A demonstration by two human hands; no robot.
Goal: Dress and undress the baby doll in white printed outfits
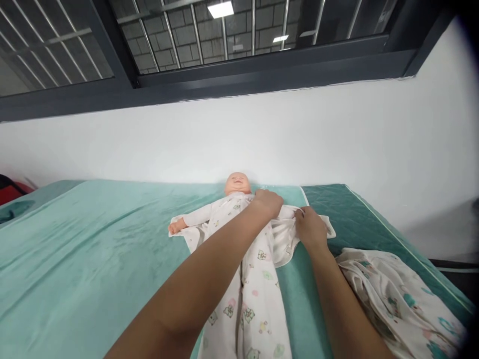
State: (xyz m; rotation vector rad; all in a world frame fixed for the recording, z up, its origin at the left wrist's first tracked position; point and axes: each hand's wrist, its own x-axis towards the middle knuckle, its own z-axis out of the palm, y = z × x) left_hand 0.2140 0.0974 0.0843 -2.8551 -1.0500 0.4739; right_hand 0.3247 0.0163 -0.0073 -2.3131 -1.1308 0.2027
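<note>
A baby doll (238, 183) lies on its back, head toward the wall, dressed in white baby pants (262, 294) printed with small animals. Under its body a white baby shirt (285, 244) is spread out to both sides. The doll's hand (177, 226) on the left pokes out of a white sleeve. My left hand (268, 202) reaches across the doll, curled closed on the cloth at its shoulder on the right; its fingertips are hidden. With closed fingers my right hand (311, 227) grips the shirt's sleeve on the right, where the doll's hand is out of sight.
A crumpled white printed cloth (400, 299) lies at the lower right. The padded surface has a light green cover (93, 259) and a darker quilted part (329, 204). Behind it rises a white wall (179, 144) below a barred window (239, 35). Something red and black (13, 191) is at far left.
</note>
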